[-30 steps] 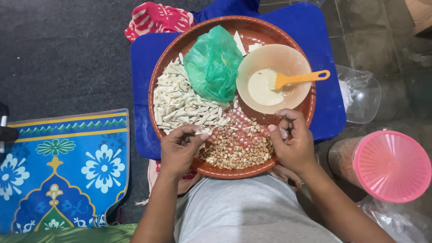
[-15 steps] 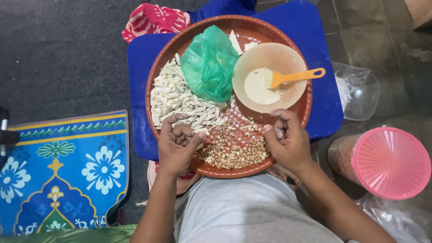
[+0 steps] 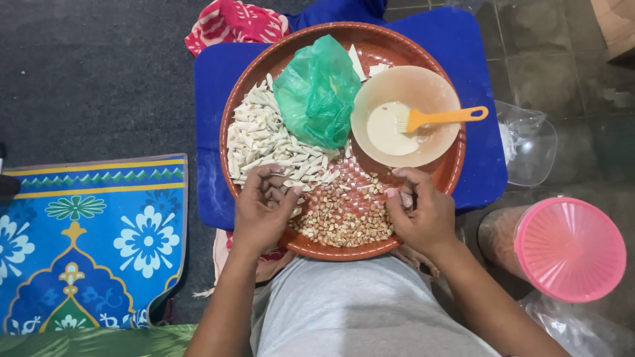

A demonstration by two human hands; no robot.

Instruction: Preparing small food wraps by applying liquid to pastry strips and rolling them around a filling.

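Head view: my left hand (image 3: pixel 261 210) curls half-closed at the wrapped pastry pile (image 3: pixel 264 142).
Right hand (image 3: pixel 420 215): fingers pinched together over the peanuts (image 3: pixel 344 218), grip contents unclear.
Tray (image 3: pixel 450 178): everything within reach.

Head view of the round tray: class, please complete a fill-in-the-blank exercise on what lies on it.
1. The brush in the bowl has an ____ handle.
2. The crumpled plastic bag is ____.
3. The round tray rests on a ____ stool.
4. The jar beside the right hand has a ____ lid.

Missing words: orange, green, blue, pink
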